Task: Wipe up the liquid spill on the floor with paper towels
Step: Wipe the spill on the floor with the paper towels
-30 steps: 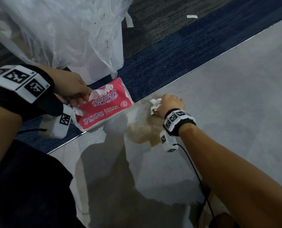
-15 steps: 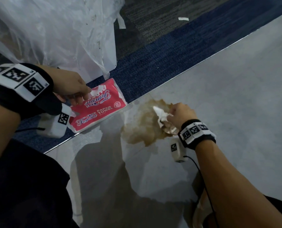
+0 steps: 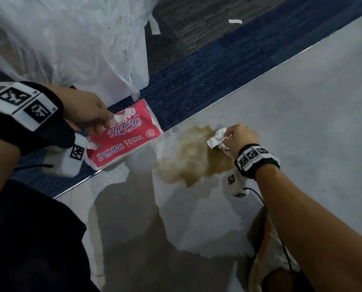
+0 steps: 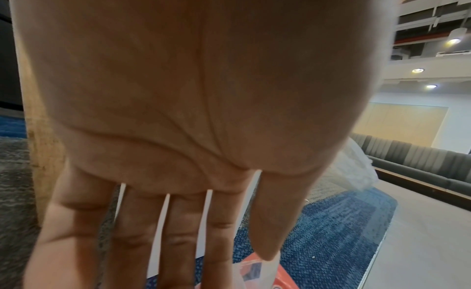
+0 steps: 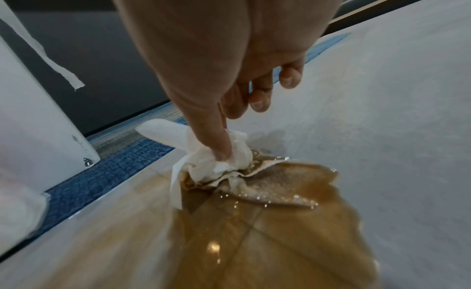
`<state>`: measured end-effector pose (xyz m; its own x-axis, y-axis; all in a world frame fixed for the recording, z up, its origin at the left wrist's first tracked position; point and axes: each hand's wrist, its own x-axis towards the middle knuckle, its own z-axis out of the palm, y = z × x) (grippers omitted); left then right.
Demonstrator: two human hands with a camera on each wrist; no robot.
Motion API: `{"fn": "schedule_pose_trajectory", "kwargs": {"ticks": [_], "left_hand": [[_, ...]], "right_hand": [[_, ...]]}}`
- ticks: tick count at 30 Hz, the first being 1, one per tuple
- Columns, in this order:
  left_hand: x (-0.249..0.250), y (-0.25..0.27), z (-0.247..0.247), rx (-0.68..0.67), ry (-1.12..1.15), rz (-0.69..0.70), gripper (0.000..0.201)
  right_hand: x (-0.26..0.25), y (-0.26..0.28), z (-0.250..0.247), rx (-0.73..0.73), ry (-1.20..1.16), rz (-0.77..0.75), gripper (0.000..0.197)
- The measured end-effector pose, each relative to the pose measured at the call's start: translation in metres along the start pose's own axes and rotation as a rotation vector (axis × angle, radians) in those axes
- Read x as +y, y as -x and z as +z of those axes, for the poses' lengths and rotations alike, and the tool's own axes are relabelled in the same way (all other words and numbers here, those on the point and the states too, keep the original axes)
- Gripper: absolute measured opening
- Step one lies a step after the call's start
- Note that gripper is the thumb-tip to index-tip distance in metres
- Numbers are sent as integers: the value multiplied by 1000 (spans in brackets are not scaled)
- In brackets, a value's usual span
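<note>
Head view: a crumpled towel (image 3: 217,138) is pinched by the right hand (image 3: 242,137) at the brown spill's (image 3: 188,159) far right edge; the pack (image 3: 124,137) is held by the left hand (image 3: 87,111), fingers straight.

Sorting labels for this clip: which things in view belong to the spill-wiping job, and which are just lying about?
In use:
- brown spill on the grey floor
- crumpled paper towel gripped by the right hand
- red paper towel pack under the left hand

Lying about:
- plastic sheeting
- paper scrap on the carpet
</note>
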<state>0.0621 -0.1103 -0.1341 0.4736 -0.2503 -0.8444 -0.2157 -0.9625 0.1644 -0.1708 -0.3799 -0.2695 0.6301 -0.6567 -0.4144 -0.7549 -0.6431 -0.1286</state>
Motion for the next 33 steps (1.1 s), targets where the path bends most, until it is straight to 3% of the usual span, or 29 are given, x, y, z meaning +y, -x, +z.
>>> {"fn": "schedule_pose_trajectory", "kwargs": {"ticks": [12,20,25,33], "left_hand": [[16,3,3,-16,29,48,39],[20,7,4,-15,18,55,40],[23,7,4,-18,24,59,39],[25,9,5,-4,18,76,37]], "right_hand": [[-9,41,25,-161,26,-11,11],[-5,30,-16,-270,-276,-69,11],[-3,31,-45,-271,-335,-141,11],[16,25,-54,-244,-361,-112,6]]}}
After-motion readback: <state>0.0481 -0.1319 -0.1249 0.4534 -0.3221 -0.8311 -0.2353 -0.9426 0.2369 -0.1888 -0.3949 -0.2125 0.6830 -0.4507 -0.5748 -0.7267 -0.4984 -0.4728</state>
